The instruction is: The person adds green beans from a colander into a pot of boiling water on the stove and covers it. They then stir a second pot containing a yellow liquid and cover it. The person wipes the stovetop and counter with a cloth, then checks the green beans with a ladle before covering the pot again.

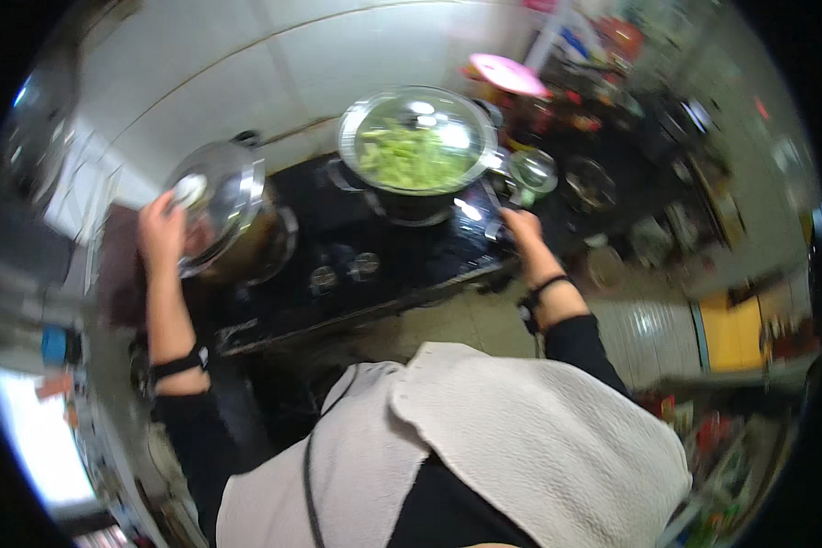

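On the left side of the black stove, my left hand (163, 228) is closed on the pale knob of a glass lid (239, 212) with a metal rim. That lid is tilted over a metal pot (279, 239), whose inside is mostly hidden. My right hand (521, 230) is closed at the stove's right side, near some shiny metal pieces; blur hides what its fingers hold, if anything. Between my hands, farther back, stands a two-handled pot (409, 208). Chopped green vegetables (402, 155) show through its clear lid (356, 117).
The black stove top (338, 239) has two knobs near its front edge. Right of the covered pot are a small glass container (532, 172), a pink lid (509, 75) and cluttered jars. A tiled wall (310, 55) rises behind. Shelves with items stand at right.
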{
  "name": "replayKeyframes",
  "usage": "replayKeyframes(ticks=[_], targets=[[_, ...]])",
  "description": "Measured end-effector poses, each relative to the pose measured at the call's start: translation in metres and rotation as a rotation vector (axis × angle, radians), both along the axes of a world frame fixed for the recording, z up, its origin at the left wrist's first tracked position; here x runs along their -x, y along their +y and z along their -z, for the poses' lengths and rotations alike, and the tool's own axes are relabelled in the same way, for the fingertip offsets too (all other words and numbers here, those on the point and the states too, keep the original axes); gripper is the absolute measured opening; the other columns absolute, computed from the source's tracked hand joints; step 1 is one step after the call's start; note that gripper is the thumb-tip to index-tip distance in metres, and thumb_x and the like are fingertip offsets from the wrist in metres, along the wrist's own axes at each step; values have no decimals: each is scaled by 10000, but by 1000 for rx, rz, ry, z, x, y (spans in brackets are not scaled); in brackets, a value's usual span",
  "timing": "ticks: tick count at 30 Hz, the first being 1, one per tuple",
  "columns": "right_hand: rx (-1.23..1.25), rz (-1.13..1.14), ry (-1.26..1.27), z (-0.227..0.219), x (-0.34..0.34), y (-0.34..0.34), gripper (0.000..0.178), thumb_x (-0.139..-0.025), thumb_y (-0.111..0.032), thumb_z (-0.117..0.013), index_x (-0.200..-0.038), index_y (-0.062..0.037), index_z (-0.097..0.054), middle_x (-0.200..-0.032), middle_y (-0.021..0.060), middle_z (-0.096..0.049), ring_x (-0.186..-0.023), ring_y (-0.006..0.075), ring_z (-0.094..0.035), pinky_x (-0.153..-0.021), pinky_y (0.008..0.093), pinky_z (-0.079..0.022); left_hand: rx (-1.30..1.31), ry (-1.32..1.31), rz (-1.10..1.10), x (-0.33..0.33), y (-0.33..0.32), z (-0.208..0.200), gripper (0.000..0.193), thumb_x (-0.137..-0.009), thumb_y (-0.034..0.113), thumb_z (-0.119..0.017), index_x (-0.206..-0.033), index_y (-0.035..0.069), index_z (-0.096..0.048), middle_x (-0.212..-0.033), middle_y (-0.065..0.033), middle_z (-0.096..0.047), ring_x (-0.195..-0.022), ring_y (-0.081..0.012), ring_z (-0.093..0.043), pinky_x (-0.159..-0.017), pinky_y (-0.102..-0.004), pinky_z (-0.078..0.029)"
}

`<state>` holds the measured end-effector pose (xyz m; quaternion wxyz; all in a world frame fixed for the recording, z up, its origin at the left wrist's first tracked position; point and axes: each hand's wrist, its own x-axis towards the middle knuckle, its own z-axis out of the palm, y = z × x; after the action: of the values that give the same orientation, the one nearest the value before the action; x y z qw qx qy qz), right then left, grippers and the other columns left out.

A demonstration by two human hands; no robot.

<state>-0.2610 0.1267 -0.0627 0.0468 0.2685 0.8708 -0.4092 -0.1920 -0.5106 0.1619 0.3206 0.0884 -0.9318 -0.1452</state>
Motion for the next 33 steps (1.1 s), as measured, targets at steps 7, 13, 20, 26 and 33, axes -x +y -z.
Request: replayKeyframes(ticks=[7, 13, 20, 26, 33], targets=[[651, 256, 322, 12, -6, 32, 201, -823, -276, -646, -773, -82, -628, -682, 13, -610, -522, 121, -571, -381, 272, -375, -50, -98, -68, 15, 17, -6, 441, -775, 352, -687, -1142, 111, -642, -1076, -147, -608, -997, -334, -600, -846, -404, -490], [615, 119, 604, -37, -57, 43, 158, -860, -196, -655, -884, -50, -600, -762, 26, -606, -702, 152, -651, -583, 229, -462, 62, -160, -71, 27, 22, -18, 420, -754, 396, -682, -1040, 89, -666, -1024, -143, -639, -953, -323, -624, -808, -426, -501], [601, -207, 684, -156, -109, -38, 173, -903, -118, -610, -1041, -20, -572, -881, 46, -642, -638, 112, -624, -531, 222, -448, -51, -234, -107, 39, 2, -41, 464, -709, 456, -664, -988, 86, -672, -932, -147, -689, -906, -325, -653, -788, -427, -509], [500, -598, 580, -233, -115, -120, 221, -874, -53, -617, -1078, -19, -538, -711, 39, -580, -497, 67, -507, -446, 198, -385, -959, 155, 67, -20, -43, -64, 352, -822, 331, -650, -1029, 47, -646, -768, -63, -647, -665, -149, -613, -579, -275, -476], [126, -1032, 501, -298, -86, -240, 365, -767, -44, -629, -1127, -43, -573, -796, 76, -626, -755, 178, -620, -683, 318, -487, -1718, 605, 569, -113, -58, -34, 370, -959, 307, -477, -1235, 66, -533, -1128, -103, -601, -1033, -249, -598, -851, -411, -533]])
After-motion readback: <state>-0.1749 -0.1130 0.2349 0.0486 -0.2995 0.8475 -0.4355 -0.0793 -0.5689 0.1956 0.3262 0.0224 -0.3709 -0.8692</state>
